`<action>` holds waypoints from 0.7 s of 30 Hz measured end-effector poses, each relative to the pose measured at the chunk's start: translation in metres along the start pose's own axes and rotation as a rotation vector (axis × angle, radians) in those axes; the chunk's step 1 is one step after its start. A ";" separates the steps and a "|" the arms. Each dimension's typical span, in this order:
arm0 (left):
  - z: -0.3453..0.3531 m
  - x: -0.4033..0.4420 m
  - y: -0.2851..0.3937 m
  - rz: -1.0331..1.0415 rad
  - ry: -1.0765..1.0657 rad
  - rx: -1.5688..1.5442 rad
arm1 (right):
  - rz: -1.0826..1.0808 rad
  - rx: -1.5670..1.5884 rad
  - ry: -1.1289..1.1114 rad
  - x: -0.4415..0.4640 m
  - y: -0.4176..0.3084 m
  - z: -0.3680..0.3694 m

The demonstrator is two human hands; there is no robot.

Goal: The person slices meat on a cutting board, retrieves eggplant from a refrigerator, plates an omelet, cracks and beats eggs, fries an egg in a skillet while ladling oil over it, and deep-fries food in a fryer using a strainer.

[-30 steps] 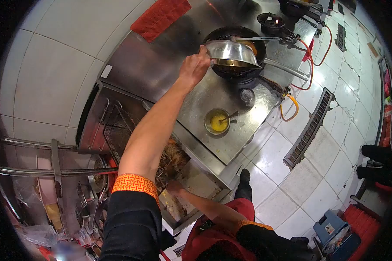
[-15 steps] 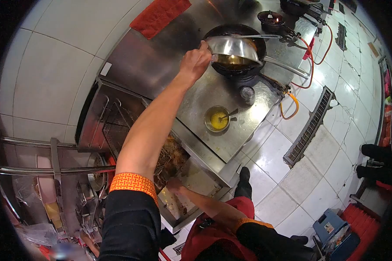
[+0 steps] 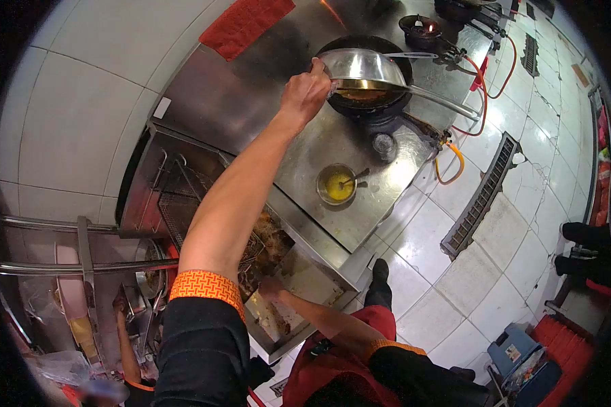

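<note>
My left hand (image 3: pixel 305 91) is closed on the rim of a shiny metal bowl (image 3: pixel 363 66), which hangs tilted over a dark wok (image 3: pixel 377 112). Brownish contents show beneath the bowl's edge. A metal utensil handle (image 3: pixel 414 55) sticks out past it. My right hand (image 3: pixel 271 288) is low, over the fryer's metal tray (image 3: pixel 312 292), beside browned food (image 3: pixel 271 237); its fingers are too blurred to read. On the steel counter (image 3: pixel 305 163) stands a small bowl of yellow liquid (image 3: pixel 337 184) with a spoon in it.
A red cloth (image 3: pixel 244 27) lies at the counter's back edge. Beyond the wok are a lit burner (image 3: pixel 421 30) and gas hoses (image 3: pixel 485 102). Another person's arm (image 3: pixel 127 349) reaches among shelf items at lower left. A blue bin (image 3: pixel 516 356) stands lower right.
The metal bowl has tipped further, and its rim has risen slightly. The other person's arm has come further into view at lower left. My right hand has barely moved.
</note>
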State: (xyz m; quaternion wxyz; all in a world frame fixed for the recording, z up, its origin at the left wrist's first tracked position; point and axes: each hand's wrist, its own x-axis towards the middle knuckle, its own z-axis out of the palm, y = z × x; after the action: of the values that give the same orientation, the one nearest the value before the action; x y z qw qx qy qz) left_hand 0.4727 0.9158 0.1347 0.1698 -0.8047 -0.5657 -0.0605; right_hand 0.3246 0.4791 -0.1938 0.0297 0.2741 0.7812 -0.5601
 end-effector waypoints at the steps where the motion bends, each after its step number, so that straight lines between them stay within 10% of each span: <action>1: 0.000 -0.003 0.003 0.027 -0.018 0.012 | -0.130 -0.157 -0.097 0.004 0.004 0.003; 3: 0.001 -0.006 0.006 0.080 -0.047 0.042 | -0.393 -0.480 -0.288 0.020 0.018 0.009; 21: 0.006 -0.008 0.000 0.124 -0.074 0.051 | -0.615 -0.692 0.298 0.028 0.036 0.051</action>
State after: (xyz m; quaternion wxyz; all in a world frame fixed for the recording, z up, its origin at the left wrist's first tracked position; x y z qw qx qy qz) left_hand 0.4692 0.9111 0.1269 0.1728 -0.8353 -0.5219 -0.0056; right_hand 0.3042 0.4530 -0.2532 -0.1599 0.0818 0.9621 -0.2051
